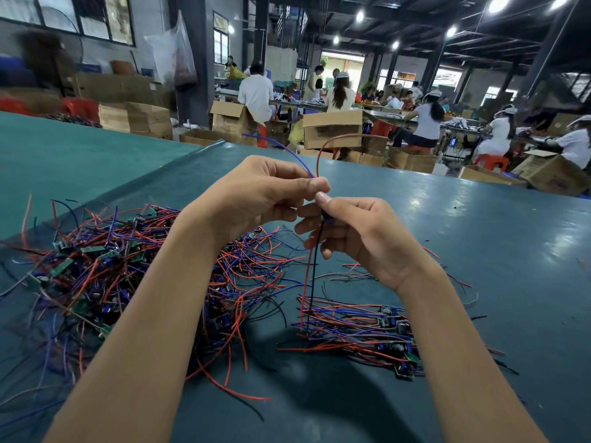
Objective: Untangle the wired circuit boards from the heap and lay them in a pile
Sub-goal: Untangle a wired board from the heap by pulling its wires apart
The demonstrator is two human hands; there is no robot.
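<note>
Left hand (265, 195) and right hand (361, 231) both pinch one wired board (327, 218), mostly hidden, in mid-air. Leads run vertical, with the tails dangling onto the pile (358, 327) directly below. Right hand is nearer; heap (96, 266) lies left.

Bare table (479, 219) lies open far right; the heap (112, 266) crowds the left, the pile (358, 330) blocks the near right.
</note>
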